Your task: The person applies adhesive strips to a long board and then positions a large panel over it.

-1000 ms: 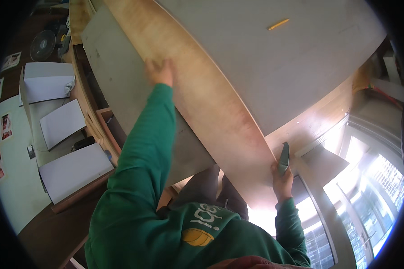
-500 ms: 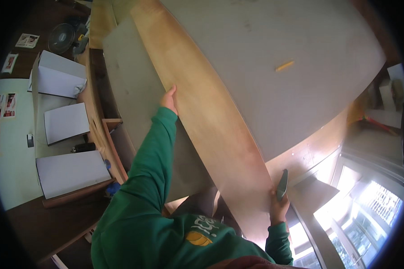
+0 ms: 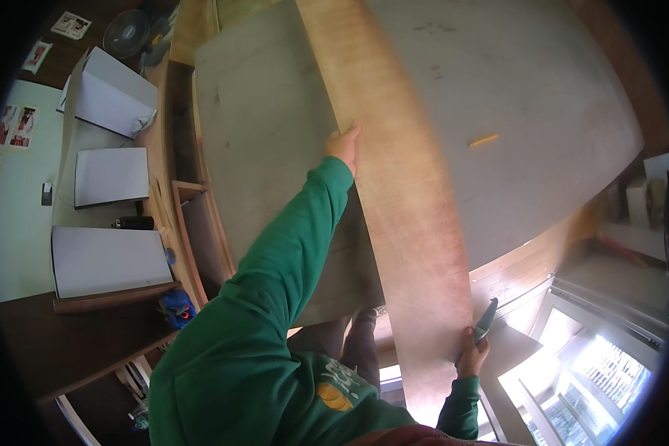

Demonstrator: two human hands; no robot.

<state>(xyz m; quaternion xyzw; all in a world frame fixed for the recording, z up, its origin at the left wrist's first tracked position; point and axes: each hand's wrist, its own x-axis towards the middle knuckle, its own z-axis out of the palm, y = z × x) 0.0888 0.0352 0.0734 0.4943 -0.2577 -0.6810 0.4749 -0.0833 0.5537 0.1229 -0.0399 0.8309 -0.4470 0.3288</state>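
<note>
One long, flat, light-brown wooden board (image 3: 401, 149) runs from the top of the view down toward the person's body, tilted slightly, its near end reaching past the edge of a broad, matt grey work surface (image 3: 528, 97) that shows on both sides of it; whether the board lies flat or is raised there cannot be determined. The left hand (image 3: 342, 146) is closed on the board's left edge, thumb laid along the upper face (the fingers beneath are hidden). The right hand (image 3: 470, 355) is at the board's right edge near the near end, curled around a slim, grey-green, pointed tool (image 3: 486, 320) whose tip points away from the body; how firmly it also grips the board cannot be told. Right of the board, a short yellow stick (image 3: 484, 140) lies on the grey surface, well apart from both hands. Further left stand three white rectangular panels (image 3: 111, 260), with a black cylindrical object (image 3: 135, 222) between the lower two. Beyond them, at upper left, is a dark round fan (image 3: 126, 33). Bright glazed windows (image 3: 609, 364) occupy the lower right.
</note>
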